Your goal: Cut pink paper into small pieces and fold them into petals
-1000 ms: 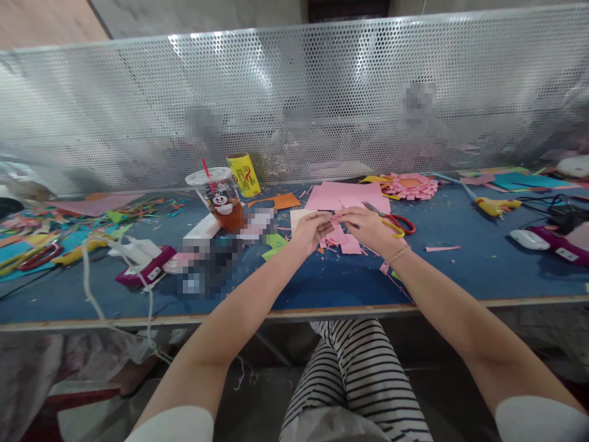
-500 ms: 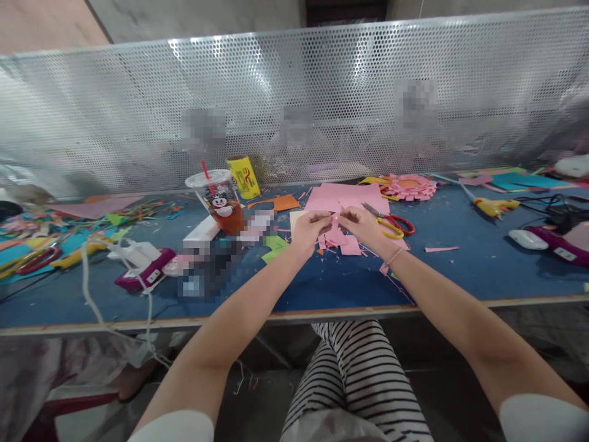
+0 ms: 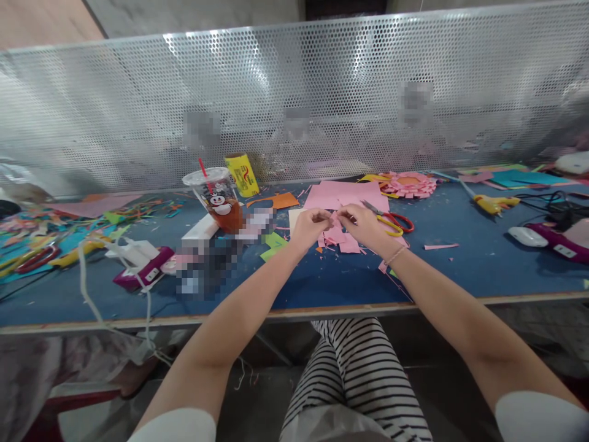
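Observation:
My left hand (image 3: 309, 228) and my right hand (image 3: 362, 224) meet over the table, fingertips pinched on a small piece of pink paper (image 3: 335, 218). Its exact shape is partly hidden by the fingers. Below them lie pink paper scraps (image 3: 350, 245) and cut bits. A larger pink sheet (image 3: 346, 193) rests flat just behind my hands. Beside my right hand are scissors (image 3: 399, 223) with red and yellow handles. A fringed pink paper ring (image 3: 411, 184) lies farther back on the right.
A plastic cup with a red straw (image 3: 219, 199) stands to the left, by a yellow box (image 3: 242, 175). Purple power strips (image 3: 145, 268) and cables sit on both sides. A yellow glue gun (image 3: 494, 204) lies right. A perforated metal screen (image 3: 294, 80) runs along the back.
My fingers have shifted slightly around the pink piece, which both hands still pinch. The view has moved a little; the things on the table stay put.

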Motion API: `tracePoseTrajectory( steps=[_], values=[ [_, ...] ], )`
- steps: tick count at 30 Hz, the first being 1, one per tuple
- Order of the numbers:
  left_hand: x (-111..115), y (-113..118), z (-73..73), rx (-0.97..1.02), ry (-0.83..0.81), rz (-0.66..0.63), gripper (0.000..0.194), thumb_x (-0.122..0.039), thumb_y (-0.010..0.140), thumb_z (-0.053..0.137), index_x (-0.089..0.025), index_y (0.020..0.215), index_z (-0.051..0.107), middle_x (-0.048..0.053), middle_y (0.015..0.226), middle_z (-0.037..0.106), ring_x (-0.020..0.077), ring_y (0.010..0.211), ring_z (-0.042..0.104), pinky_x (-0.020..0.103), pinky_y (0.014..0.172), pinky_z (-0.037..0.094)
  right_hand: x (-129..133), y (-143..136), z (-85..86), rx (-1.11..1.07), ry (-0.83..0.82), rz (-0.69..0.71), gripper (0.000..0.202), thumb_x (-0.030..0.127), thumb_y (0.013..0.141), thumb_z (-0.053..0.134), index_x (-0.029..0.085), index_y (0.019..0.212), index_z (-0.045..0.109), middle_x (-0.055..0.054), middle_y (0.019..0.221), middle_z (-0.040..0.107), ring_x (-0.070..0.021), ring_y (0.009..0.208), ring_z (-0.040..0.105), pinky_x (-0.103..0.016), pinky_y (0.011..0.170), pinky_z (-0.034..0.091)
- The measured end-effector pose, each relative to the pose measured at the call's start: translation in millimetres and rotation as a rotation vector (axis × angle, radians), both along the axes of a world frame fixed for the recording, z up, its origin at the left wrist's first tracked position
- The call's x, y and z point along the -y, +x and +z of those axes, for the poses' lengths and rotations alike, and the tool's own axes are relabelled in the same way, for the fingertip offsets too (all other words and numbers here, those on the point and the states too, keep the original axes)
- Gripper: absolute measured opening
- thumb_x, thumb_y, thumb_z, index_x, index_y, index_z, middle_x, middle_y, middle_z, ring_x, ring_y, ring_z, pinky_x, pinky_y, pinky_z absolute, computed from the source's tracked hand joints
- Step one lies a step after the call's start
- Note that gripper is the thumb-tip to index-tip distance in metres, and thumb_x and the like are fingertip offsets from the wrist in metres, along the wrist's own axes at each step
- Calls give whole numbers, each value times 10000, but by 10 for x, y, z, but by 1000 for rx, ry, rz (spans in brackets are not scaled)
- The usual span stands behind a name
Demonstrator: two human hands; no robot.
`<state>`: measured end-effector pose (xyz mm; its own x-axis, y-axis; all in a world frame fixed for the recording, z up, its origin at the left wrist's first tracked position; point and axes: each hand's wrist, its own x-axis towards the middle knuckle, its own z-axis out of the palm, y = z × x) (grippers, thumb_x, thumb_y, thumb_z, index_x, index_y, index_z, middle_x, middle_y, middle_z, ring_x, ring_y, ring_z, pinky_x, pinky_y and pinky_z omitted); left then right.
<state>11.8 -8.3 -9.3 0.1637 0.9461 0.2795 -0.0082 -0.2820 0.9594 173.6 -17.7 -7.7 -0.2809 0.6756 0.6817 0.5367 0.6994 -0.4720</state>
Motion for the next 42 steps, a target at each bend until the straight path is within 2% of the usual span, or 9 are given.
tracePoseTrajectory(
  steps=[2,4,7,10,19,22,28,42],
  values=[
    [-6,-7,6,118,-37,48,144,-171,562,678,-135,681,605,3,599,614,107,582,586,260,644,475,2,13,-3,-32,42,38,206,257,776,541,193,968,579,-68,924,598,-155,773,573,-291,649,496],
    [-7,-8,10,205,-61,69,188,-201,560,701,-136,701,594,-3,595,609,105,579,589,274,668,478,3,24,1,4,99,82,249,259,760,575,213,1004,574,-74,997,574,-172,865,568,-317,709,510],
    [3,-1,15,261,-106,21,241,-218,544,728,-133,720,588,0,609,613,101,586,594,271,680,477,1,30,7,61,197,92,160,219,776,562,228,928,609,-56,953,599,-181,927,557,-360,820,486],
    [16,8,18,275,-132,-34,241,-218,549,733,-129,722,590,5,630,620,95,597,597,258,685,479,2,22,9,34,211,80,130,198,800,528,228,883,623,-47,902,625,-174,893,569,-369,832,480],
    [32,40,6,323,-130,-55,249,-210,542,748,-128,719,593,2,660,616,98,645,608,294,757,488,38,-32,21,-152,44,45,84,254,764,558,197,767,620,-47,822,626,-155,774,579,-273,615,490],
    [73,73,20,380,-152,-77,259,-196,524,758,-133,714,594,-2,656,622,100,654,611,296,764,490,16,-49,3,-292,-65,34,98,283,745,572,186,751,583,-33,773,617,-138,713,578,-265,611,486],
    [109,126,9,424,-156,-86,291,-187,500,770,-124,730,604,15,659,641,126,681,631,319,788,494,-61,-65,-54,-536,-259,129,169,309,700,613,189,744,503,9,685,562,-111,615,560,-265,598,485],
    [107,102,-7,203,65,56,223,-263,616,696,-132,784,629,35,707,661,154,682,644,342,753,511,-84,-131,-111,-688,-325,192,150,290,700,595,199,703,476,20,661,574,-109,640,580,-276,643,499]
  ],
)
